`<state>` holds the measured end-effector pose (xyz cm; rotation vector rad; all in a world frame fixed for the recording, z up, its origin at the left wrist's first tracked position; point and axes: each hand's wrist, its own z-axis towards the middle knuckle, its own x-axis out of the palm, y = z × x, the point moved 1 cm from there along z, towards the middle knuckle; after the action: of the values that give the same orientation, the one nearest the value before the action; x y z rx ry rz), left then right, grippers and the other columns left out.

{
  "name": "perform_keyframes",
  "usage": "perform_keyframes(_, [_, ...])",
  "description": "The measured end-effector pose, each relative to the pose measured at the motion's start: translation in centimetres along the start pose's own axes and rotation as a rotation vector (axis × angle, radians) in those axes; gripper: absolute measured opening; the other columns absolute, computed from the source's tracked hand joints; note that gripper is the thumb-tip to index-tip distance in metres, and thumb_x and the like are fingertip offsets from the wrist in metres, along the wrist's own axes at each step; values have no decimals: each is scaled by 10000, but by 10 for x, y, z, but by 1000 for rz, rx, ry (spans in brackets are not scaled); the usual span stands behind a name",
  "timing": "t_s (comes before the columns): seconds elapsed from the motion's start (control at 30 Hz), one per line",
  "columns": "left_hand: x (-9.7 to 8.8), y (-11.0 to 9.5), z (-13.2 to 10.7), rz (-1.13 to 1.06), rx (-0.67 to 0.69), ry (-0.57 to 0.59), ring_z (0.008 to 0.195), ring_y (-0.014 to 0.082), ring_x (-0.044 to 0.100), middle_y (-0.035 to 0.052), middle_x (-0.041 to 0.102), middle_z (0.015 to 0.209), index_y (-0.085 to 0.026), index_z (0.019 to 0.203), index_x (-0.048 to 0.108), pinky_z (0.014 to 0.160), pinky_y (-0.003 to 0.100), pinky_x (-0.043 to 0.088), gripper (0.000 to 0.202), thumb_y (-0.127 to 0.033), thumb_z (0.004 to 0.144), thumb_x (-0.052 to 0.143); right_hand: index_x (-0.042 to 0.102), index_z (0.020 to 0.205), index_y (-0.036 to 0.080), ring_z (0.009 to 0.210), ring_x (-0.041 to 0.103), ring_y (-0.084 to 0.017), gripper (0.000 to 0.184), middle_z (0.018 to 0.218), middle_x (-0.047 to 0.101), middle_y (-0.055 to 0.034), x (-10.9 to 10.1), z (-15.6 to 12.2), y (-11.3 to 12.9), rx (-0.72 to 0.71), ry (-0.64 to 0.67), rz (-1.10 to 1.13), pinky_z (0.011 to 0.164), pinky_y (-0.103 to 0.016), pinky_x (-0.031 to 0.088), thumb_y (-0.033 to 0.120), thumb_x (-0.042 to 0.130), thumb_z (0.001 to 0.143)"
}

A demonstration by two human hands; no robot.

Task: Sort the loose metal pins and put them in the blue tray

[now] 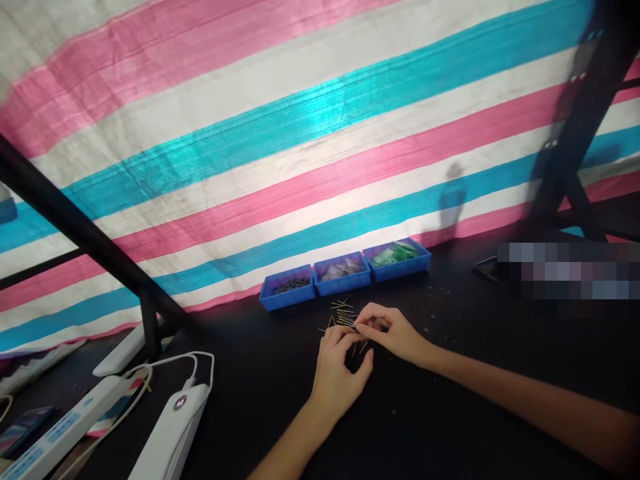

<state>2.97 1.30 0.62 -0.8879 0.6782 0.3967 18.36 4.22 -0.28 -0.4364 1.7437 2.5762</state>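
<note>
Both my hands meet over a scatter of thin metal pins (342, 311) on a black table (450, 413). My left hand (339, 370) curls its fingers and thumb together near the pins, with a few pins lying under it. My right hand (393, 331) pinches a small pin-like part between thumb and fingers, touching my left fingertips. What exactly sits in each pinch is too small to name.
Three blue trays stand along the striped tarp wall: one with dark pins (287, 287), one with greyish parts (343, 272), one with green parts (399, 257). White power strips (170, 427) and cables lie at the lower left. Black frame posts (575, 133) rise on both sides.
</note>
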Motion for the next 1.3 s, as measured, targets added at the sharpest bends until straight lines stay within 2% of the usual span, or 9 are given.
perform_keyframes(0.13, [1, 1, 0, 28, -27, -11, 880, 205, 522, 54, 593, 928, -238, 902, 635, 799, 389, 409, 152, -262, 786, 540, 650, 795, 173, 566, 436, -94, 186, 647, 548, 9, 2, -4, 4, -11, 22, -60, 499, -215, 344, 349, 597, 766])
perform_keyframes(0.27, [-1, 5, 1, 16, -64, -72, 850, 200, 526, 56, 587, 907, -228, 845, 647, 764, 379, 421, 136, -282, 801, 530, 656, 789, 200, 579, 447, -100, 149, 663, 571, 11, 3, -8, 8, -79, -7, -141, 520, -222, 356, 334, 596, 769])
perform_keyframes(0.43, [-3, 6, 4, -117, -121, -124, 861, 195, 545, 51, 578, 909, -236, 820, 656, 798, 369, 429, 139, -314, 800, 543, 645, 786, 197, 569, 470, -109, 173, 653, 574, 3, 1, -8, 8, -70, -101, -138, 512, -227, 371, 355, 574, 785])
perform_keyframes(0.63, [-7, 5, 6, -286, -202, -188, 836, 164, 561, 36, 571, 879, -210, 813, 659, 727, 280, 449, 137, -313, 780, 576, 650, 760, 199, 573, 474, -107, 159, 667, 584, 6, 0, -8, 8, -48, -132, -147, 509, -222, 359, 342, 586, 780])
perform_keyframes(0.83, [-6, 8, 6, -397, -265, -230, 828, 156, 562, 37, 566, 869, -189, 786, 666, 691, 250, 447, 161, -331, 766, 592, 671, 748, 197, 572, 470, -108, 156, 651, 576, 1, 2, -9, 4, -68, -64, -180, 507, -225, 356, 334, 599, 768])
perform_keyframes(1.07, [-2, 8, 6, -477, -289, -185, 797, 149, 555, 40, 553, 849, -168, 743, 647, 673, 239, 448, 160, -324, 745, 615, 637, 697, 176, 549, 473, -94, 122, 629, 537, 6, 6, -10, 2, -124, 36, -220, 491, -212, 360, 284, 603, 744])
perform_keyframes(1.3, [-2, 7, 5, -533, -313, -213, 816, 155, 552, 42, 559, 850, -156, 744, 650, 704, 242, 440, 166, -317, 741, 613, 632, 731, 165, 544, 456, -89, 99, 635, 521, 7, 5, -11, 8, -133, 9, -217, 493, -214, 355, 248, 582, 755])
